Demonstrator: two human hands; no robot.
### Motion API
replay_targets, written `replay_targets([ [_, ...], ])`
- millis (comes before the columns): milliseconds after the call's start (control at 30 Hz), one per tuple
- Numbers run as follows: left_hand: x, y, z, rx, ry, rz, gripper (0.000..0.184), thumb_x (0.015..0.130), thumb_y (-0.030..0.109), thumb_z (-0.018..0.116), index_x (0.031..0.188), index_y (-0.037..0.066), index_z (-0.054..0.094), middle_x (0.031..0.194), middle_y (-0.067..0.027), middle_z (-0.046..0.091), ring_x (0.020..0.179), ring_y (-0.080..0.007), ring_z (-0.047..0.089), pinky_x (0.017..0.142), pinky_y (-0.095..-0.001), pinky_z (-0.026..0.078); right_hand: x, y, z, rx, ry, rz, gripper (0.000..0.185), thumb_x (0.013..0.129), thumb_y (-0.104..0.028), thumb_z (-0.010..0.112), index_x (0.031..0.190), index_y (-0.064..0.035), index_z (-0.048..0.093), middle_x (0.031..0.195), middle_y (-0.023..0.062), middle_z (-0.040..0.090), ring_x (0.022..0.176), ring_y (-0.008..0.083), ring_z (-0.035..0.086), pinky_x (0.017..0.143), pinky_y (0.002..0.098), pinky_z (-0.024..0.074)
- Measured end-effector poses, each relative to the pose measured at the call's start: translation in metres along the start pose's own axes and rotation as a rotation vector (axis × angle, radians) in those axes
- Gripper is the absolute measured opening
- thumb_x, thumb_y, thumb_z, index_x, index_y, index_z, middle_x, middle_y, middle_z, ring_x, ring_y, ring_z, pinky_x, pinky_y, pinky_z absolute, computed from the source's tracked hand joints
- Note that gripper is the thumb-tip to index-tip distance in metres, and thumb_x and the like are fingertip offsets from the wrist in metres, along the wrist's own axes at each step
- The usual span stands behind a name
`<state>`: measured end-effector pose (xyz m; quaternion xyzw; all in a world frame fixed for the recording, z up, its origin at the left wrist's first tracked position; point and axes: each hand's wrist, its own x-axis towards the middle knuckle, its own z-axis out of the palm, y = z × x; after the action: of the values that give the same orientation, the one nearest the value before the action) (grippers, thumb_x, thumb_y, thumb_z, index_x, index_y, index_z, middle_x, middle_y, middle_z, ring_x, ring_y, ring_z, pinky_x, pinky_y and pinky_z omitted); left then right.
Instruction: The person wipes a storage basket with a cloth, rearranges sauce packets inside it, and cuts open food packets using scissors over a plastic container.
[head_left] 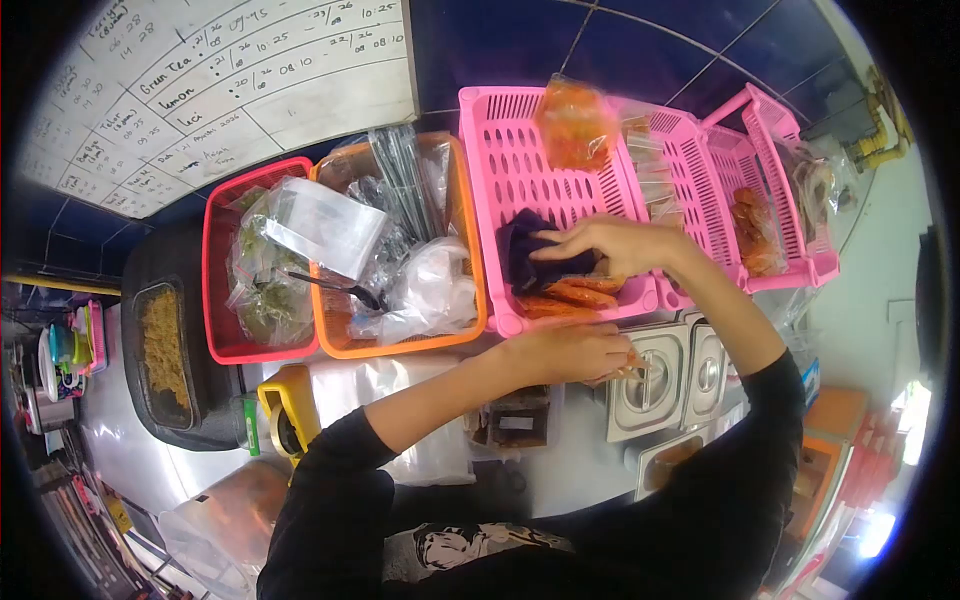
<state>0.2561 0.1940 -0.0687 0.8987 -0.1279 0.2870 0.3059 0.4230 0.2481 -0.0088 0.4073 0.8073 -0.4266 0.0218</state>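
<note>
My right hand (pixel 615 245) reaches into the pink basket (pixel 500 165). Its fingers are stretched and apart, lying over a dark purple cloth (pixel 520 262). Below the cloth, clear packets of orange-red food (pixel 575 297) lie along the basket's front. My left hand (pixel 575 352) is in front of that basket, fingers curled closed. A small orange patch shows at its fingertips, too little to name. A clear packet with orange contents (pixel 578 125) is at the basket's back wall.
An orange basket (pixel 480 300) holds plastic bags and black utensils; a red basket (pixel 207 290) holds bagged greens. Lidded steel containers (pixel 640 405) stand front right. A yellow tape dispenser (pixel 285 395) and a black container of brown crumbs (pixel 165 355) are left. More pink baskets (pixel 715 150) stand right.
</note>
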Motion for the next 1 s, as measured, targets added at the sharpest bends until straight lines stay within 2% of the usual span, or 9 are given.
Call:
replay_targets([
  [100, 0.000, 0.001, -0.001, -0.027, 0.008, -0.025, 0.017, 0.077, 0.017, 0.059, 0.087, 0.005, 0.051, 0.084, -0.0048, 0.049, 0.078, -0.0191, 0.053, 0.068, -0.0309, 0.047, 0.003, 0.008, 0.010, -0.089, 0.055, -0.095, 0.073, 0.056, 0.011, 0.060, 0.124, -0.0161, 0.054, 0.130, 0.0182, 0.046, 0.074, 0.0283, 0.056, 0.066, 0.0332, 0.0457],
  [233, 0.001, 0.000, -0.001, -0.104, -0.026, -0.045, 0.018, 0.076, 0.015, 0.059, 0.088, 0.004, 0.052, 0.087, -0.0052, 0.050, 0.081, -0.0197, 0.054, 0.069, -0.0308, 0.047, 0.013, 0.004, 0.017, -0.165, 0.108, -0.082, 0.068, 0.058, 0.007, 0.062, 0.121, -0.0163, 0.056, 0.126, 0.0161, 0.050, 0.077, 0.0283, 0.055, 0.070, 0.0340, 0.0464],
  [300, 0.002, -0.001, -0.005, -0.122, -0.033, -0.059, 0.017, 0.076, 0.014, 0.060, 0.087, 0.004, 0.052, 0.088, -0.0052, 0.050, 0.082, -0.0200, 0.055, 0.069, -0.0307, 0.048, 0.022, 0.012, 0.022, -0.192, 0.192, -0.213, 0.060, 0.060, 0.004, 0.062, 0.117, -0.0150, 0.059, 0.124, 0.0132, 0.053, 0.080, 0.0267, 0.055, 0.071, 0.0331, 0.0467],
  [367, 0.003, -0.002, -0.009, -0.150, -0.074, -0.038, 0.015, 0.081, 0.018, 0.053, 0.084, 0.003, 0.055, 0.080, -0.0086, 0.054, 0.078, -0.0230, 0.055, 0.070, -0.0332, 0.046, 0.026, 0.012, 0.023, -0.217, 0.176, -0.190, 0.055, 0.061, 0.003, 0.062, 0.113, -0.0138, 0.061, 0.122, 0.0119, 0.055, 0.080, 0.0251, 0.054, 0.070, 0.0326, 0.0465],
  [467, 0.002, -0.004, -0.006, -0.221, -0.169, -0.090, 0.013, 0.076, 0.012, 0.059, 0.082, 0.002, 0.053, 0.088, -0.0057, 0.048, 0.080, -0.0203, 0.055, 0.068, -0.0307, 0.048, 0.020, 0.006, 0.020, -0.273, 0.138, -0.139, 0.045, 0.061, 0.001, 0.063, 0.104, -0.0119, 0.066, 0.120, 0.0092, 0.057, 0.079, 0.0231, 0.053, 0.067, 0.0317, 0.0461],
  [567, 0.001, -0.002, -0.007, -0.199, -0.079, -0.060, 0.012, 0.076, 0.012, 0.057, 0.081, 0.002, 0.052, 0.087, -0.0056, 0.048, 0.079, -0.0202, 0.054, 0.068, -0.0308, 0.048, 0.007, 0.006, 0.019, -0.314, 0.124, -0.126, 0.037, 0.060, -0.002, 0.064, 0.096, -0.0099, 0.068, 0.117, 0.0066, 0.059, 0.076, 0.0226, 0.051, 0.065, 0.0316, 0.0457],
  [700, -0.004, 0.000, -0.013, -0.306, -0.126, -0.143, 0.011, 0.077, 0.012, 0.056, 0.079, 0.002, 0.051, 0.086, -0.0054, 0.047, 0.077, -0.0206, 0.054, 0.067, -0.0309, 0.047, -0.011, 0.003, 0.011, -0.361, 0.072, -0.074, 0.032, 0.058, -0.005, 0.065, 0.089, -0.0054, 0.070, 0.115, 0.0046, 0.061, 0.076, 0.0225, 0.049, 0.064, 0.0320, 0.0463],
  [900, -0.004, -0.004, -0.006, -0.338, -0.145, -0.137, 0.010, 0.080, 0.012, 0.053, 0.079, 0.003, 0.051, 0.083, -0.0053, 0.047, 0.076, -0.0210, 0.053, 0.067, -0.0310, 0.046, 0.001, -0.008, 0.017, -0.309, 0.191, -0.166, 0.032, 0.058, -0.004, 0.065, 0.090, -0.0027, 0.069, 0.114, 0.0091, 0.060, 0.080, 0.0255, 0.053, 0.071, 0.0344, 0.0471],
  [1000, -0.004, -0.005, -0.001, -0.208, -0.072, -0.026, 0.011, 0.081, 0.013, 0.053, 0.079, 0.002, 0.051, 0.081, -0.0055, 0.048, 0.075, -0.0213, 0.053, 0.068, -0.0308, 0.046, 0.013, -0.013, 0.018, -0.243, 0.279, -0.175, 0.035, 0.057, -0.001, 0.063, 0.092, -0.0035, 0.069, 0.113, 0.0126, 0.060, 0.084, 0.0275, 0.055, 0.075, 0.0361, 0.0467],
])
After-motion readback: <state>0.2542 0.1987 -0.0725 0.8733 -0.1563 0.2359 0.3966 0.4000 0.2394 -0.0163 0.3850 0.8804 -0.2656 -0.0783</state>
